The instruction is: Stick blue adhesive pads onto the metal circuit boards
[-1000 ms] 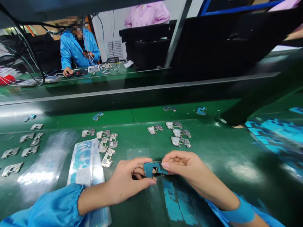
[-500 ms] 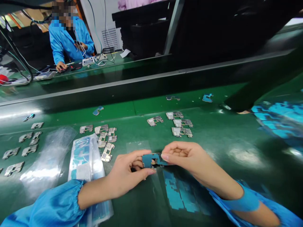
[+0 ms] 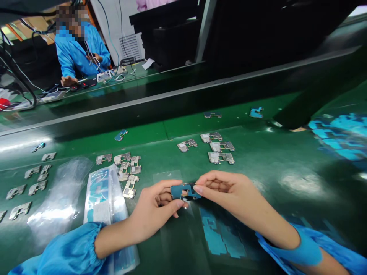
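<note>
Here the right hand (image 3: 222, 187) is masking the right end of the circuit board (image 3: 177, 191), its thumb pressing by the upper corner while the curled fingers are hiding one another; whether they're gripping the board or something thin on it, I can't tell. The left hand (image 3: 153, 208) is keeping its palm out of sight, fingers curling behind. Down at the bottom edge, both blue sleeves (image 3: 69, 244) are running out of view. Over on the right, a spread of blue cut-outs (image 3: 341, 133) is blurring and getting cut off by the frame, while the left forearm is covering part of a plastic packet (image 3: 107, 191).

And the board itself? It's sitting between the two hands above the table (image 3: 160, 152), blue face showing, the left hand holding its left part between thumb and fingers. Blue film pieces (image 3: 214, 236) are lying just below the right hand; three metallic boards (image 3: 221, 157) are resting beyond.
</note>
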### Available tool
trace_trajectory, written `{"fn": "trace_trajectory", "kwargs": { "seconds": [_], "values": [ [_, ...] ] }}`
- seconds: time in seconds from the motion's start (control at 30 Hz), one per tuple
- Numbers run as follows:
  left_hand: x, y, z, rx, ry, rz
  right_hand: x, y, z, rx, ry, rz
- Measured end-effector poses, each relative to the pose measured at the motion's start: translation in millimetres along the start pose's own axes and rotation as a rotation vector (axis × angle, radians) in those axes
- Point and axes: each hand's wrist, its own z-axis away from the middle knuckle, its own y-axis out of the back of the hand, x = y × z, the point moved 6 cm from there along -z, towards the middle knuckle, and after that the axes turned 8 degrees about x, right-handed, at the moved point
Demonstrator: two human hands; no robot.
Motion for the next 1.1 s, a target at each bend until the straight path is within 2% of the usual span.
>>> {"fn": "trace_trajectory", "kwargs": {
  "seconds": [0.37,0.57,0.73,0.87,1.1],
  "values": [
    [-2.1,-0.6,-1.7,0.028,0.115,0.115,-4.2,0.7,1.3,0.012,0.066,0.069],
    [3.8,0.1,-0.4,-0.100,0.088,0.174,-2.3,2.9,0.8,0.010,0.051,0.076],
    [-6.0,-1.1,-1.9,-0.217,0.209,0.347,0.9,6.9,0.5,-0.003,0.027,0.037],
    [-7.7,-2.2,-1.7,-0.227,0.252,0.416,3.2,8.7,0.2,-0.031,0.000,0.016],
    [-4.3,-2.1,-1.7,-0.214,0.264,0.384,0.6,6.2,-1.5,-0.061,-0.026,-0.044]
  ]
}}
